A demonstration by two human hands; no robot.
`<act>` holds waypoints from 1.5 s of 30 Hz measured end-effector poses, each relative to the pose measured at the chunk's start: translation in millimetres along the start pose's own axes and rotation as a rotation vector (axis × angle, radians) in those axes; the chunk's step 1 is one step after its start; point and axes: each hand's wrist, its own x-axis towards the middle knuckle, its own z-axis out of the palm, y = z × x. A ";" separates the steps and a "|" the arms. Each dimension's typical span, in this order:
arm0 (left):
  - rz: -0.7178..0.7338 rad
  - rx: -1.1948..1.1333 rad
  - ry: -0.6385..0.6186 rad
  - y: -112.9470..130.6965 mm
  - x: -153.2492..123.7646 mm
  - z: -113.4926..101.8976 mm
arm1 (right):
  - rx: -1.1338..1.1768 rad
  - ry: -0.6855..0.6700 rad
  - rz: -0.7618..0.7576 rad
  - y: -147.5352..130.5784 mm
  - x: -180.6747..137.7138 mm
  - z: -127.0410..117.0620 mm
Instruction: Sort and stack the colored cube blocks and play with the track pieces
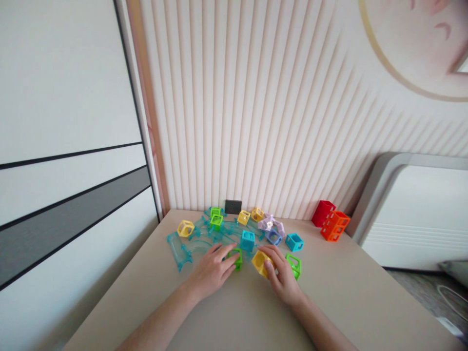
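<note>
A yellow hollow cube block (260,263) is held in my right hand (283,278), tilted between thumb and fingers just above the table. Behind that hand's knuckles sits a light-green cube block (294,265) on the table, partly hidden. My left hand (214,270) reaches over another green cube block (238,261), its fingers stretched and apart, covering the block's left side. Whether those fingers press on it, I cannot tell. Just beyond, between both hands, stands a turquoise cube block (247,240).
Translucent blue track pieces (179,251) spread across the table's back left, with several yellow, green and purple blocks among them. A blue block (294,242) lies right of centre. Orange blocks (335,225) and a red block (323,213) stand at the back right. A ribbed wall (237,122) rises behind.
</note>
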 end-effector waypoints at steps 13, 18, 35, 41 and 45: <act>-0.713 0.137 0.069 -120.4 -46.2 -11.1 | -0.004 -0.056 -0.004 -2.8 -2.5 1.1; -0.749 0.165 0.024 -122.7 -50.4 4.5 | -0.001 -0.076 0.019 -3.1 -1.9 0.2; -0.745 0.257 0.110 -115.7 -45.6 3.0 | 0.014 -0.110 0.033 -5.2 -0.2 2.3; -0.789 0.226 0.088 -111.7 -41.1 -0.8 | 0.013 -0.104 0.034 -6.5 0.8 2.7; -0.797 0.171 0.134 -109.9 -38.0 -0.7 | 0.012 -0.114 0.032 -7.8 1.0 2.0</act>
